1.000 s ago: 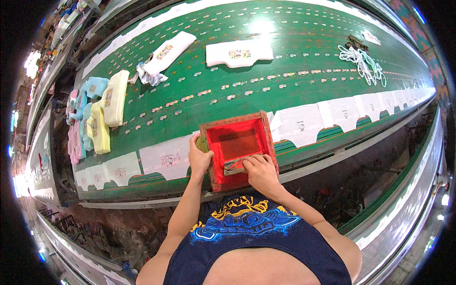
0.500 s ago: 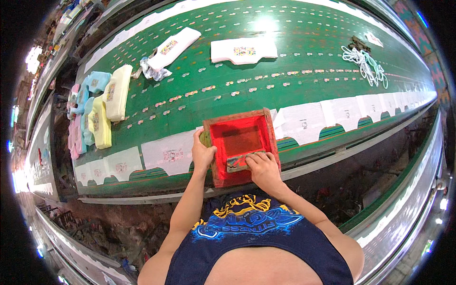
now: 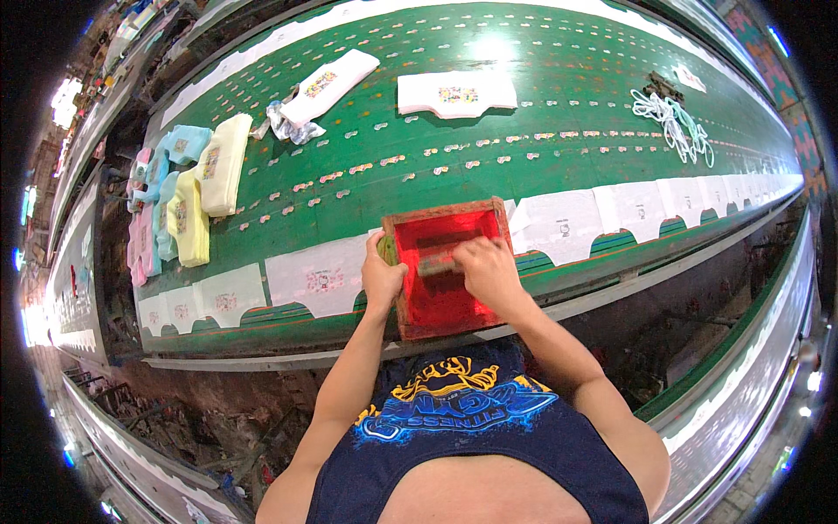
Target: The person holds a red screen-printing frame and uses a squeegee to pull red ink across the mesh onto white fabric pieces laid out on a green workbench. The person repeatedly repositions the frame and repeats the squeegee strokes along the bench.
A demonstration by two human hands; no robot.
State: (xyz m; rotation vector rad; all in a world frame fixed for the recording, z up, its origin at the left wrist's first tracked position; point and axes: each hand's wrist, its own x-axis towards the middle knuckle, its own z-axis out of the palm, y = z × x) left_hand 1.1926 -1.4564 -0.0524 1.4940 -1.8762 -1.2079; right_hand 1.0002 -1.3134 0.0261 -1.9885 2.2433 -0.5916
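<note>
A wooden printing screen (image 3: 449, 306) with red ink lies on the near edge of the long green table, over a row of pale fabric pieces (image 3: 319, 284). My left hand (image 3: 381, 272) is closed on the screen's left side, around a green part of the frame. My right hand (image 3: 487, 266) grips a slim squeegee (image 3: 436, 265) inside the screen, around its middle; the squeegee is slightly blurred.
Pink, blue and yellow cloth stacks (image 3: 188, 218) lie at the left. Two white stacks (image 3: 456, 94) and a crumpled rag (image 3: 297, 122) are farther back, tangled cords (image 3: 672, 122) at the right. A metal rail (image 3: 576, 297) edges the table above a dark gap.
My right hand has moved the squeegee from the near part of the screen up to its middle. The screen and both hands appear slightly farther right in the view.
</note>
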